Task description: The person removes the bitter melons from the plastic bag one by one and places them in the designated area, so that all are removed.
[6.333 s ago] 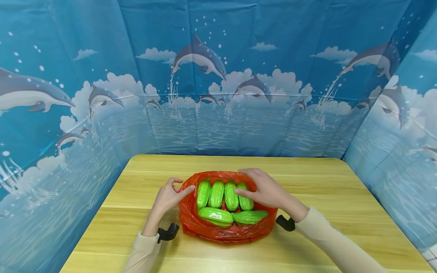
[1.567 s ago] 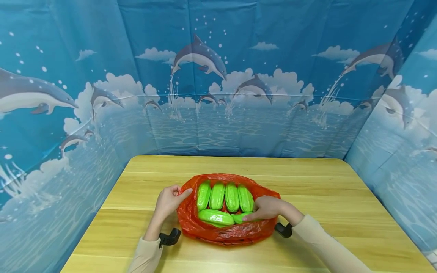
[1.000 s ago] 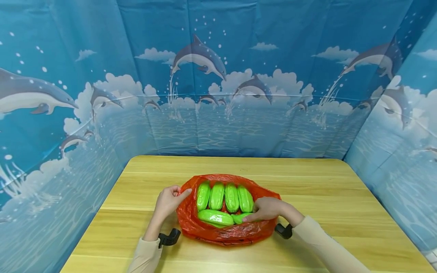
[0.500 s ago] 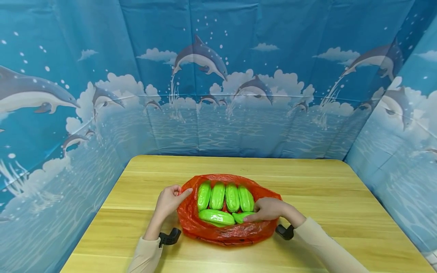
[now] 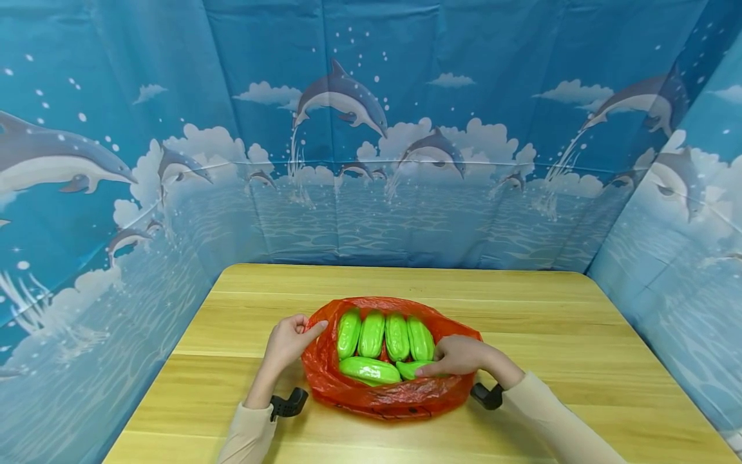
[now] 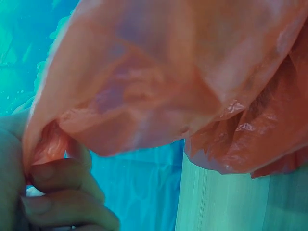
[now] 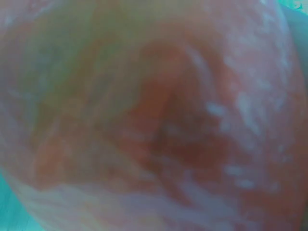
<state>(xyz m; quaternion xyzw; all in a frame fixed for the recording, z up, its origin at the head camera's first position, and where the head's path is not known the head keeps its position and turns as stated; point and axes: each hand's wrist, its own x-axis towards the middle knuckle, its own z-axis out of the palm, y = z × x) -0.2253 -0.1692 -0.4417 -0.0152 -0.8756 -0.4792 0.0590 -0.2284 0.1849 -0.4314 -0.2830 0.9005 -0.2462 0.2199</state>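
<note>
A crinkled red plastic bag (image 5: 382, 403) lies spread wide on the table, its mouth facing up. Inside, several glossy green ridged gourds stand in a back row, among them one at the left end (image 5: 348, 334). Two more lie crosswise in front: a left one (image 5: 371, 371) and a right one (image 5: 408, 369). My left hand (image 5: 288, 340) pinches the bag's left rim between thumb and curled fingers, as the left wrist view confirms. My right hand (image 5: 464, 356) reaches inside and grips the front right gourd, covering most of it. Red film fills the right wrist view, hiding those fingers.
The bag rests mid-front on a light wooden table (image 5: 522, 309) with rounded far corners. Blue dolphin-print curtains (image 5: 371, 219) enclose the back and both sides. A black wrist camera sits on each wrist, left (image 5: 288, 404) and right (image 5: 487, 396).
Since the oldest frame, my right hand has come down from the bag's far right rim onto the front right gourd. My left fingers have closed on the left rim. Recently, both have barely moved.
</note>
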